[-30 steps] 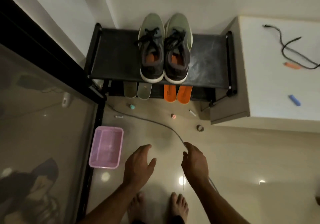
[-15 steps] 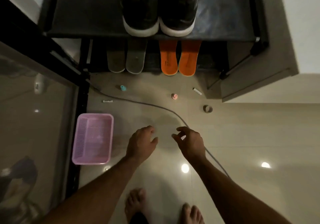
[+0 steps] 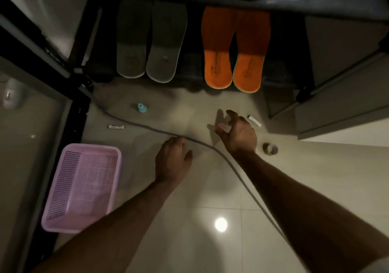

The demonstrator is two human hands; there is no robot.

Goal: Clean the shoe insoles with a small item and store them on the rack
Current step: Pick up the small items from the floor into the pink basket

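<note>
While the right hand reached with spread, empty fingers toward the floor before the orange insoles, probably seeking a small item, the left hand hung relaxed, holding nothing.

Surfaces as I see them from here

Glossy tiled floor mirroring a lamp; pink perforated plastic basket; matt orange insoles and grey insoles, cloth-like; dull dark rack shelf.

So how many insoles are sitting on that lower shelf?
4, side by side on the lower shelf: two grey insoles on the left, two orange insoles on the right. The top shelf shades their far ends; more could be hidden.
</note>
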